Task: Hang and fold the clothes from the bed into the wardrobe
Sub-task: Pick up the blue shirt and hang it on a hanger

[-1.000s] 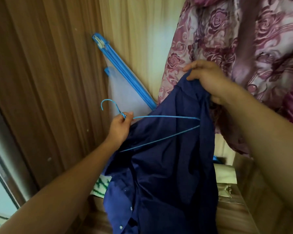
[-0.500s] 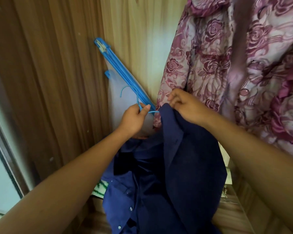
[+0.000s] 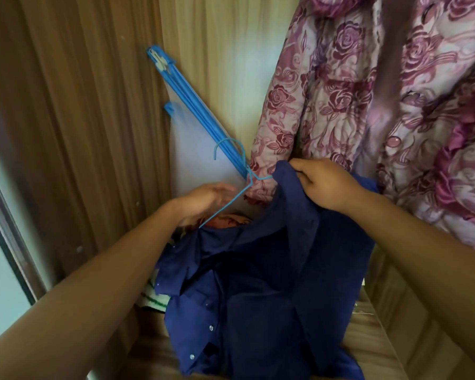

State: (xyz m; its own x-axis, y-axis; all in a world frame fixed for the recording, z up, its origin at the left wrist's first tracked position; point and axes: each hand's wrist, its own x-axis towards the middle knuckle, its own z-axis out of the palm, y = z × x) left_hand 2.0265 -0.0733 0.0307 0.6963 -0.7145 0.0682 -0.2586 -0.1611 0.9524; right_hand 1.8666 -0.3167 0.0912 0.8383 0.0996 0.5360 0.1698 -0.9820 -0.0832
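Fingers of my right hand point(image 3: 324, 185) pinch shirt point(image 3: 258, 283) collar; hanger point(image 3: 249, 174) arm inside shirt; left hand point(image 3: 211, 196) fingers loose beside hanger wire.

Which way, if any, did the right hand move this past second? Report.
Yes, downward. The right hand, pinching the shirt, was above the blue frame's lower end; now it is level with it.

Our left hand point(image 3: 211, 197) has let go of the neck of the blue wire hanger point(image 3: 248, 172) and dropped below it, its fingers now loose beside the bare arm of the wire. Our right hand point(image 3: 324, 185) has come down from high up and pinches the navy shirt point(image 3: 272, 283) at the collar, where the hanger's other arm has slipped under the cloth.
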